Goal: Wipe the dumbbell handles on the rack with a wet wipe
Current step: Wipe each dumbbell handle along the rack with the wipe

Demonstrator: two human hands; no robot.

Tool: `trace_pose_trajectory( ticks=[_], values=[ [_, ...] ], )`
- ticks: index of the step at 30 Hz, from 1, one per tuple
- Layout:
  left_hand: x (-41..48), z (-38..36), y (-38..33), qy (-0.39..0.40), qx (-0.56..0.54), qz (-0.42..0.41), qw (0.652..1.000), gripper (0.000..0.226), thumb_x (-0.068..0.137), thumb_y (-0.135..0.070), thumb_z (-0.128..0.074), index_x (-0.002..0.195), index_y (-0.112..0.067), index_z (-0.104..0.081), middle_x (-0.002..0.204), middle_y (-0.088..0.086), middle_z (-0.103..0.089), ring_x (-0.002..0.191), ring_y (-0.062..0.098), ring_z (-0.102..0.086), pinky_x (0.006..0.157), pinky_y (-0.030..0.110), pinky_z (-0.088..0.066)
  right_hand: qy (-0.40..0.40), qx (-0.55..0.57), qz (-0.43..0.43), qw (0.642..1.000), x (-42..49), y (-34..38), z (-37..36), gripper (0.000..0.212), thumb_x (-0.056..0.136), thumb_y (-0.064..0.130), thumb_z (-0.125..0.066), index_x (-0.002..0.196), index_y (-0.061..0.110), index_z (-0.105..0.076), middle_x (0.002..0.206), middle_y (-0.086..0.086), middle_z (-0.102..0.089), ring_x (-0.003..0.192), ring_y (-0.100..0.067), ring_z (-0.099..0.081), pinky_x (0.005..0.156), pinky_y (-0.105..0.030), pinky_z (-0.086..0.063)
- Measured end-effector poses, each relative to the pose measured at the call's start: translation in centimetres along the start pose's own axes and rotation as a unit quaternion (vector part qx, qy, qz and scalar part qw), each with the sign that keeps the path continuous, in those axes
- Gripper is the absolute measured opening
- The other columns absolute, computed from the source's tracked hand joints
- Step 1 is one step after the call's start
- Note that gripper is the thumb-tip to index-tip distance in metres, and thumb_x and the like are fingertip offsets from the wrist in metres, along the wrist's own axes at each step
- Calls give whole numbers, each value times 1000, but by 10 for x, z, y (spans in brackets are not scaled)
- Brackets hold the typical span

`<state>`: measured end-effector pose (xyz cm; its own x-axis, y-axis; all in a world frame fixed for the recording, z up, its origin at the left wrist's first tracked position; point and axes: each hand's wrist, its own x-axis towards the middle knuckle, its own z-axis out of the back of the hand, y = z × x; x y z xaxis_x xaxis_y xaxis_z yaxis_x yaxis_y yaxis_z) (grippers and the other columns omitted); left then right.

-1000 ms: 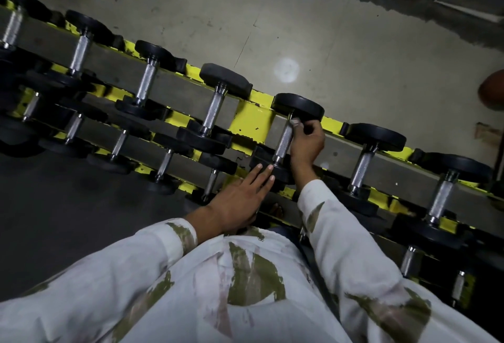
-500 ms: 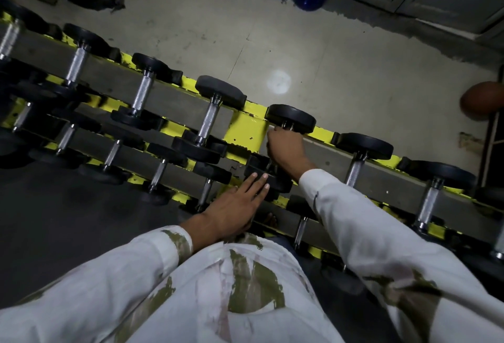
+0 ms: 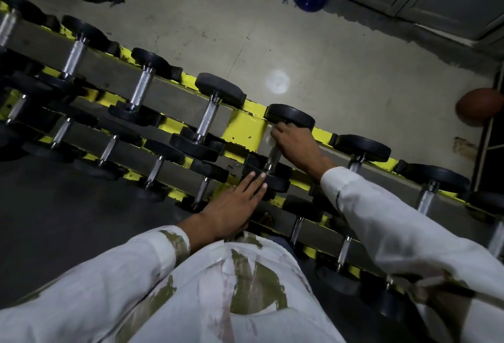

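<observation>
**We wipe one dumbbell handle on the rack.**

Our right hand [image 3: 296, 149] is curled round the shiny grey metal handle [image 3: 272, 158] of the black round-ended dumbbell [image 3: 290, 117], a little toward 1 o'clock from the middle of the view. It presses the thin white wet wipe [image 3: 270, 139] against the bar. Our left hand [image 3: 231, 206] lies flat with straight fingers at 7 o'clock from that handle. It touches the near black end [image 3: 276, 183] and holds nothing. We think the dumbbell is heavy and hard and will stay put on the yellow and grey metal rack [image 3: 245, 130], so we rub only the bumpy bar. The wipe is soft and wet and could bunch or tear. We count one wipe and about eight bars on the top row. The lower rows are too dark to count.
</observation>
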<state>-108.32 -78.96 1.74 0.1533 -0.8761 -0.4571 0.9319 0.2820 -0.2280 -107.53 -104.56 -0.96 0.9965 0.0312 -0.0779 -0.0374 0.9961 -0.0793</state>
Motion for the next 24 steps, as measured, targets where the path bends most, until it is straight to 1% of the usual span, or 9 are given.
trace_pose_trajectory(
  ticks=[4,6,7,11,13,17,18,22,24],
  values=[
    [-1,1,-1,1,1,3,1000,92,98,-25,-58,163,-5,4,169,16,20,158,35,11,113,44,-42,-68,67,-25,995,-22,-3,-10,24,80,7,-71,101,9,-58,99,-12,-55,72,-32,-57,47,-30,-28],
    [-1,4,-2,4,0,3,1000,91,98,-24,-56,163,-5,4,169,17,20,158,35,11,112,42,-41,-107,176,-154,966,-30,12,-24,16,90,13,-64,103,12,-55,102,-9,-52,70,-27,-53,52,-31,-30],
    [-1,5,-3,5,0,3,1000,90,99,-24,-55,163,-5,5,169,17,20,158,35,11,112,42,-41,-144,247,-247,926,-29,22,-29,10,93,17,-61,101,13,-55,100,-8,-52,71,-24,-50,55,-32,-31],
    [-1,7,-4,11,-1,6,1000,87,99,-20,-51,163,-4,6,169,18,21,157,35,13,111,42,-42,-239,451,-530,677,-10,44,-36,10,91,14,-60,85,6,-60,81,-7,-63,72,-24,-52,62,-30,-30],
    [-1,9,-4,17,-1,6,1000,84,100,-16,-48,163,-4,7,169,18,22,157,35,14,112,42,-40,-186,523,-594,582,0,40,-39,10,89,10,-58,81,5,-61,79,-9,-61,74,-25,-54,64,-29,-34],
    [0,13,-4,22,1,7,1000,84,100,-17,-49,163,-4,6,169,17,22,157,34,14,115,43,-37,-87,777,-563,268,27,13,-48,24,98,12,-40,99,12,-64,85,-13,-72,82,-33,-70,62,-34,-56],
    [-1,13,-5,23,2,7,1000,84,100,-17,-48,163,-4,6,169,17,22,157,34,14,115,43,-37,-64,820,-524,221,29,8,-49,30,102,17,-36,103,12,-66,88,-13,-75,86,-33,-72,68,-40,-58],
    [-1,13,-4,23,1,6,1000,82,101,-17,-48,163,-4,6,169,16,22,158,33,14,116,44,-36,-59,890,-438,111,20,8,-53,53,104,40,-31,98,11,-75,104,-14,-74,101,-32,-70,98,-48,-44],
    [-1,13,-3,23,3,3,1000,85,100,-18,-50,163,-5,6,169,16,22,158,33,14,117,44,-34,-89,885,-446,99,14,16,-55,51,103,44,-28,105,12,-68,110,-15,-72,103,-32,-68,104,-48,-40]
  ],
)
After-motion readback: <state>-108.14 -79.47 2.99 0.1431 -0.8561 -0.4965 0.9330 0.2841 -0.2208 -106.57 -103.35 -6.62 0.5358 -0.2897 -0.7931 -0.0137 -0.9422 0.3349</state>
